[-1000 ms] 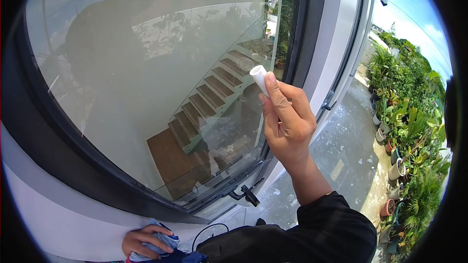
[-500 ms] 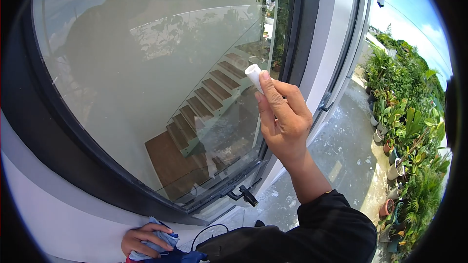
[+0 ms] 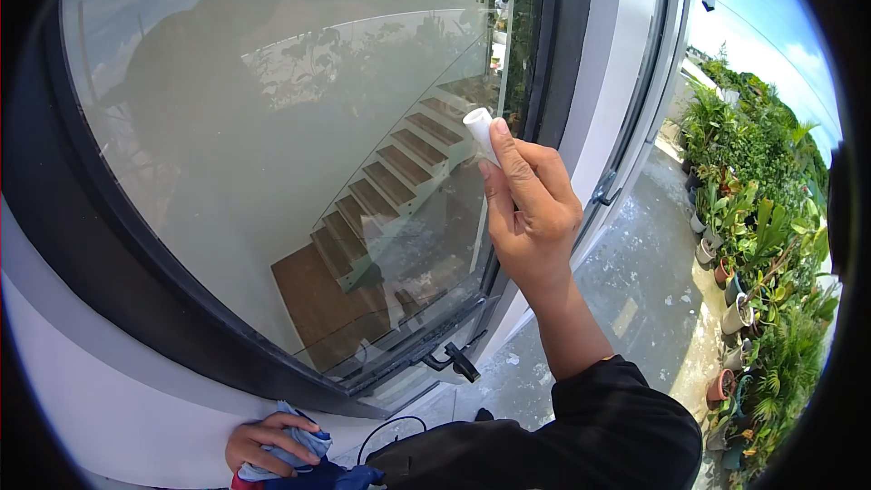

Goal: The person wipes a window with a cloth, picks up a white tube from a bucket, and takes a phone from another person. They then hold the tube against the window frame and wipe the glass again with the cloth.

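Observation:
A short white hollow tube point(image 3: 482, 134) is pinched between the thumb and fingers of my right hand point(image 3: 535, 191), its open end pointing up and to the left. That hand is raised in front of the window glass point(image 3: 227, 136), near the right side of the dark frame point(image 3: 555, 45). Low in the view, my left hand point(image 3: 270, 443) is closed around a crumpled light blue cloth point(image 3: 313, 443), close to the white wall below the window.
A black window handle point(image 3: 458, 363) juts from the lower frame. Behind the glass, a staircase point(image 3: 390, 181) shows among reflections. On the right, potted plants point(image 3: 762, 272) line a concrete floor point(image 3: 626, 254). A thin black cable point(image 3: 390, 422) curves near my sleeve.
My right hand has shifted very slightly, and the tube's open end sits a little higher and further right. My left hand stays in place with the cloth.

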A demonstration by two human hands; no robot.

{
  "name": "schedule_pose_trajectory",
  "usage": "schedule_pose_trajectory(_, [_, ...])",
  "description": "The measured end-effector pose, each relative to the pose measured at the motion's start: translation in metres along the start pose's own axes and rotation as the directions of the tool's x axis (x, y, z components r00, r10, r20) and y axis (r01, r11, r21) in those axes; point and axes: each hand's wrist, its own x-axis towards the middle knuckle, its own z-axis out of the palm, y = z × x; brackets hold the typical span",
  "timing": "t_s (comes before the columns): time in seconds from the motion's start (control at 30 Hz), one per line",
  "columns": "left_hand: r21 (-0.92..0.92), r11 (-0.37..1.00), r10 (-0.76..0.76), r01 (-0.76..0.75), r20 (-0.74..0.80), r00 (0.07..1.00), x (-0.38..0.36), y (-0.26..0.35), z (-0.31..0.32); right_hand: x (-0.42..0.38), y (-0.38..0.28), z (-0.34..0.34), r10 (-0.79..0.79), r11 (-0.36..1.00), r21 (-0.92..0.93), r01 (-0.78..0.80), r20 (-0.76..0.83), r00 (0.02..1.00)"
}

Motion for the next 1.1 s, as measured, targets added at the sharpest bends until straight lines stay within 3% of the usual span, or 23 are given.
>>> schedule_pose_trajectory(0.17, [-0.034, 0.999, 0.012, -0.012, 0.008, 1.0, -0.004, -0.001, -0.002, -0.01, -0.004, 0.004, -0.06, 0.997, 0.051, 0.06, 0.012, 0.998])
schedule_pose_trajectory(0.63, [0.005, 0.999, 0.032, -0.032, -0.043, 0.999, 0.0, 0.0, 0.003, -0.013, -0.005, 0.009, -0.124, 0.992, -0.018, 0.124, -0.009, 0.992])
schedule_pose_trajectory(1.1, [-0.035, 0.999, 0.014, -0.015, -0.039, 0.999, 0.006, 0.003, 0.003, -0.006, -0.01, 0.009, -0.088, 0.996, 0.025, 0.088, 0.001, 0.996])
